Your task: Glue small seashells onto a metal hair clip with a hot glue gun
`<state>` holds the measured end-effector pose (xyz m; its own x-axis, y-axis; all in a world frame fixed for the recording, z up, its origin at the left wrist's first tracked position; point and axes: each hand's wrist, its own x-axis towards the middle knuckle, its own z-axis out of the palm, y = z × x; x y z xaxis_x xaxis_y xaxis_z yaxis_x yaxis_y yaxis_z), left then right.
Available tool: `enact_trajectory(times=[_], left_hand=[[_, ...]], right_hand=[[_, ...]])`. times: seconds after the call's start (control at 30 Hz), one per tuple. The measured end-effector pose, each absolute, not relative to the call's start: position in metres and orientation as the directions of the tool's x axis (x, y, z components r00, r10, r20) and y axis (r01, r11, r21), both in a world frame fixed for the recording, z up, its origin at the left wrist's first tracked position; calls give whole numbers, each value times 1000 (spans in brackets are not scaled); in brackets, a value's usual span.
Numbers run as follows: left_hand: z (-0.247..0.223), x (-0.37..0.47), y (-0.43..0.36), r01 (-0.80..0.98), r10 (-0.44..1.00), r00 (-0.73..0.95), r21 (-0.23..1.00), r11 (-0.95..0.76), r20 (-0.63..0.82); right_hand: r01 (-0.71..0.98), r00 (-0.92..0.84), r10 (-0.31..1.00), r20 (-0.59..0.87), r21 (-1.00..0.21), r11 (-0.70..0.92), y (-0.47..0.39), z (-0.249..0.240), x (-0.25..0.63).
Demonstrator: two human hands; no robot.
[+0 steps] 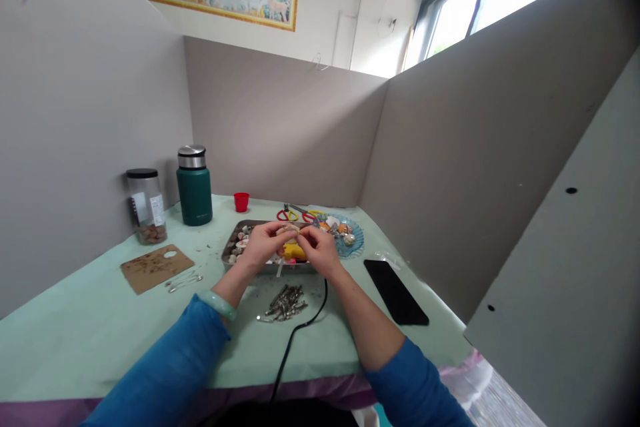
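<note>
My left hand [264, 245] and my right hand [319, 248] meet over a metal tray [226, 247]. Fingers of both are pinched around a small pale piece [289, 230]; its kind is too small and covered to make out. Just below it in the tray lies a yellow object [295, 252], partly hidden by my right hand; it could be a glue gun. Small white and brown pieces [240, 247] fill the tray's left side. Nearer to me, a heap of metal clips [286, 303] rests on the cloth.
A black cord [300, 327] runs toward the front edge. To the right are a phone-like black slab [397, 292] and a blue glass plate [357, 240] with ornaments. Scissors [287, 215], a red cup [241, 202], green flask [195, 190], jar [147, 207], brown card [157, 268] and safety pins [184, 281] stand around.
</note>
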<state>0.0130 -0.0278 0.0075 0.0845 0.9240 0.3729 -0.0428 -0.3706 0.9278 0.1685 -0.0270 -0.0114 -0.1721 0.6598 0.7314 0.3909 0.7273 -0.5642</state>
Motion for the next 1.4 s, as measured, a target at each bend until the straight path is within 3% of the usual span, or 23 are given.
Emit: enact_trajectory(times=[0.93,1.2,1.4], left_hand=[[10,13,-30,28,905,81,906,-422,418],[12,13,-32,-24,899,167,913,-407,405],[10,10,-28,-86,923,127,931,-355,364]], right_hand=[[467,-238,626,742,-478,744,-31,-10,169],[376,-123,672,730,-592,713,-25,-11,170],[312,-79,704,706,-653,690,-22,-13,170]])
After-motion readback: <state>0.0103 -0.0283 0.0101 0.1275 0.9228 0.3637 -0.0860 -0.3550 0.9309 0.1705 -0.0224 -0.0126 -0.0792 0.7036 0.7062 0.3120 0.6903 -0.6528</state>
